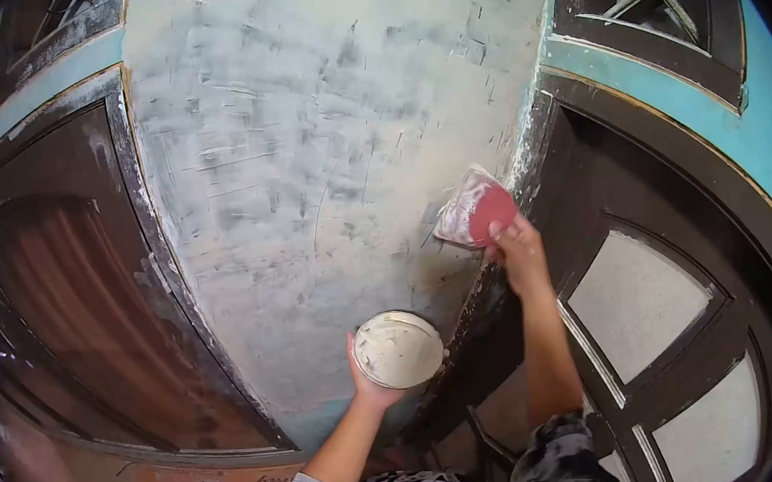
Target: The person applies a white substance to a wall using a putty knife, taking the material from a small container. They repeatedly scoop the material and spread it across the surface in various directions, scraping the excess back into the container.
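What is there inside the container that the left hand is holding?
The container in the left hand has whitish paste inside. Its bottom cannot be seen; the paste covers it.

Wall (300, 155) between 2 doors (66, 277) (651, 306), bowl (398, 350) before it.

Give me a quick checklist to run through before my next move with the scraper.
1. Right hand gripping the red scraper: ok.
2. Left hand holding the round tub: ok.
3. Whitish paste in the tub: ok.
4. Tub and scraper apart: ok.
5. Coat on the wall even: not ok, dark streaks and patches show.
6. Scraper touching the dark door frame or not: cannot tell; it is close beside it.
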`<control>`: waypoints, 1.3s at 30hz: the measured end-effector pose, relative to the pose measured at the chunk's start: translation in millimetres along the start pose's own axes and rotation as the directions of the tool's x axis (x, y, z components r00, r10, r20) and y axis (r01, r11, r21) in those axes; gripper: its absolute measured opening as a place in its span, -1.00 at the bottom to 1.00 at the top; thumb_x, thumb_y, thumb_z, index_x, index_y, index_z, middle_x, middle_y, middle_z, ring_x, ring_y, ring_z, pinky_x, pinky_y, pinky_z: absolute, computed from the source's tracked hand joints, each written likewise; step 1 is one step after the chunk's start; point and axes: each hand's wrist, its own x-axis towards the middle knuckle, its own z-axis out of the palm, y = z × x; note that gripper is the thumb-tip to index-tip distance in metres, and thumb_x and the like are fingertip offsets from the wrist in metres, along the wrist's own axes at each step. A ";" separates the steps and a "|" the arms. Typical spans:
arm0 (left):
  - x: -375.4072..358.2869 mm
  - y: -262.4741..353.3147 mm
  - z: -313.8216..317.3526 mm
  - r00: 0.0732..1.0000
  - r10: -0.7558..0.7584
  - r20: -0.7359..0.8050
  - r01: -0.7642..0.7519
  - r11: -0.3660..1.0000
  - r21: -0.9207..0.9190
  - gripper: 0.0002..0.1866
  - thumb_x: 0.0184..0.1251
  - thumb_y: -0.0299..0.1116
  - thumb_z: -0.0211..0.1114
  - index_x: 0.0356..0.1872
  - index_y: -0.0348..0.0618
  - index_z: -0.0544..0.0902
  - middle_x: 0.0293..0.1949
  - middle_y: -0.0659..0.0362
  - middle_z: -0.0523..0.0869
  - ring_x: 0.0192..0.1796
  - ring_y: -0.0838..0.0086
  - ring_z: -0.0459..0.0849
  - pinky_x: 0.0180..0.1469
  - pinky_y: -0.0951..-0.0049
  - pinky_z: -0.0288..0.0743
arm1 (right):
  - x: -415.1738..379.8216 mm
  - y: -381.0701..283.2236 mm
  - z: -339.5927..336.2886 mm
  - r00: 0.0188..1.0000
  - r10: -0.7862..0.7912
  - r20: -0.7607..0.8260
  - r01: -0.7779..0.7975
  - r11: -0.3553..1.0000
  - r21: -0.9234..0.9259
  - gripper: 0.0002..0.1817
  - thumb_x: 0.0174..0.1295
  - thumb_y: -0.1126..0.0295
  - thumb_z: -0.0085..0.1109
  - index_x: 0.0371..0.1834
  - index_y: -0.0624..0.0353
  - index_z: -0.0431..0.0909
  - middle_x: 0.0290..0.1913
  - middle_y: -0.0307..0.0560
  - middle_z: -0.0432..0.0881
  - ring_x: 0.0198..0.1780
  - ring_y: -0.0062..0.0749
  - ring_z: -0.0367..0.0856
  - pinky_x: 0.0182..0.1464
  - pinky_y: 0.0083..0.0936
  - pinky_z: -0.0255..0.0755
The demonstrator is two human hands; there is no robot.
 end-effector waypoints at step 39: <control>-74.1 74.7 4.1 0.985 -0.100 0.144 0.083 0.990 0.118 0.14 0.11 0.69 -0.09 0.58 0.06 0.25 0.55 -0.20 0.24 0.50 -0.39 0.24 0.40 -0.59 0.07 | -17.8 145.0 52.4 0.951 0.309 -0.027 -0.200 0.676 0.709 -0.70 0.40 -0.09 0.25 -0.20 -0.19 0.47 -0.37 -0.44 0.39 -0.45 -0.60 0.33 -0.39 -0.44 0.22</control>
